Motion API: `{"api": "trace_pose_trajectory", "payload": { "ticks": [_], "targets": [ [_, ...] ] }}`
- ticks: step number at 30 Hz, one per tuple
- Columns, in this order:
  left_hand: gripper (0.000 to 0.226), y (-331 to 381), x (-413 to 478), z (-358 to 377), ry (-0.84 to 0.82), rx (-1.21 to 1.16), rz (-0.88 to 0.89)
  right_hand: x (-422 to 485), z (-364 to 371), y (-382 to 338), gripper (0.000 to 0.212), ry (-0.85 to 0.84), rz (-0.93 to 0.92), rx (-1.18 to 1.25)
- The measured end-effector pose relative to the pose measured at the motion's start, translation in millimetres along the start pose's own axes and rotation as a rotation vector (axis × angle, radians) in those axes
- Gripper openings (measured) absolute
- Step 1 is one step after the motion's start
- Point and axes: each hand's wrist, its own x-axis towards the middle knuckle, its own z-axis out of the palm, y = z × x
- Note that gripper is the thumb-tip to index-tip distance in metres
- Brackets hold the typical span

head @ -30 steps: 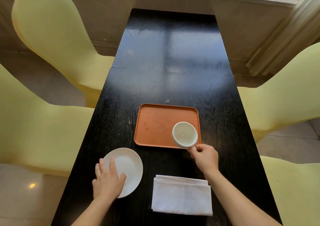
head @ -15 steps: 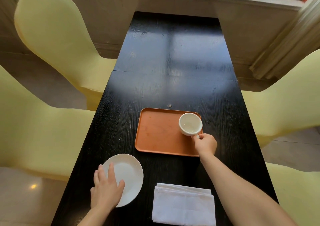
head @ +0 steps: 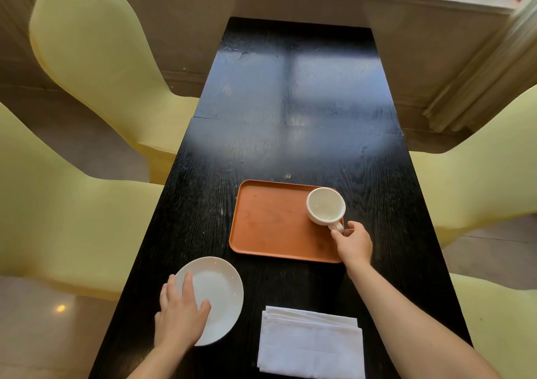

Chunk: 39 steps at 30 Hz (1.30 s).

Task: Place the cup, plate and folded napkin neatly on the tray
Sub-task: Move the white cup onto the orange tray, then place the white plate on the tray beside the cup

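An orange tray (head: 270, 224) lies in the middle of the black table. A white cup (head: 325, 205) stands upright in the tray's far right corner, and my right hand (head: 353, 243) pinches its handle. A white plate (head: 216, 294) sits on the table to the near left of the tray. My left hand (head: 180, 313) lies flat on the plate's left edge, fingers spread, thumb on the plate. A folded white napkin (head: 311, 342) lies at the table's near edge, right of the plate.
The black wooden table (head: 290, 102) runs away from me toward a window sill. Pale yellow chairs (head: 96, 59) stand on both sides, two on the left and two on the right (head: 488, 175). A small speck (head: 287, 177) lies just beyond the tray.
My right hand carried the cup from above the tray's near right edge to its far right corner and set it down. My left hand stayed on the plate.
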Motion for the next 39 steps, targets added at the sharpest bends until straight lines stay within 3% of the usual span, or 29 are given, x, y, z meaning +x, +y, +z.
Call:
{"api": "trace_pose_trajectory", "payload": {
  "ticks": [5, 14, 20, 25, 31, 34, 39],
  "targets": [
    [0.079, -1, -2, -5, 0.000, -0.047, 0.005, -30, 5, 13, 0.029, 0.032, -0.084, 0.026],
    [0.079, 1, -5, -11, -0.009, -0.114, -0.004, -105, 50, 17, 0.023, -0.416, -0.197, -0.037],
    [0.077, -5, -4, -14, -0.010, -0.197, 0.002, -140, 93, 11, 0.042, -0.645, -0.245, -0.271],
    [0.077, -21, -2, -15, 0.006, -0.238, 0.033, -148, 112, 4, 0.040, -0.649, -0.247, -0.358],
    [0.072, -53, -3, -8, 0.015, -0.123, 0.062, -156, 124, -2, 0.020, -0.630, -0.269, -0.396],
    [0.071, -60, -5, -4, 0.004, -0.135, 0.071, -157, 128, 0, 0.008, -0.611, -0.216, -0.341],
    [0.071, -59, -3, -3, 0.014, -0.206, 0.042, -146, 116, 3, 0.009, -0.589, -0.153, -0.198]
  ]
}}
